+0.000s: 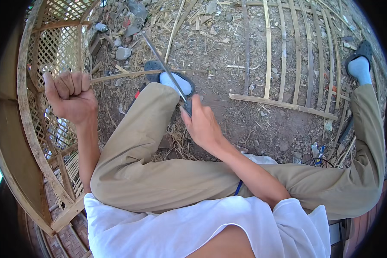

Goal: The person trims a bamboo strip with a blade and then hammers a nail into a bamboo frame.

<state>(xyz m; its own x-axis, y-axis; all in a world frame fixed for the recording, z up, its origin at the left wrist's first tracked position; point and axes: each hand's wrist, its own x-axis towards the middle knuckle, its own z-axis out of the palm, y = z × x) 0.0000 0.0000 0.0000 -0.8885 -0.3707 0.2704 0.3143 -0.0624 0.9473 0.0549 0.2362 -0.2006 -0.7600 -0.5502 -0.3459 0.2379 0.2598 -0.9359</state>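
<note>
My left hand [71, 96] is closed in a fist at the left, the thumb raised along its outer side. A thin bamboo strip [122, 75] comes out of this fist and runs to the right, bowing slightly. In the middle, my right hand [204, 124] is wrapped round the dark handle of a long knife [162, 63]. Its narrow metal blade slants up and to the left, away from me. The blade crosses the strip above my shoe [186, 85]; whether the two touch, I cannot tell.
A wooden frame with lattice panels [58, 51] stands close on the left. On the ground at the upper right lies a slatted bamboo rack [284, 103]. Wood chips, stones and a small can [101, 27] litter the dirt. My other shoe [360, 53] is at the far right.
</note>
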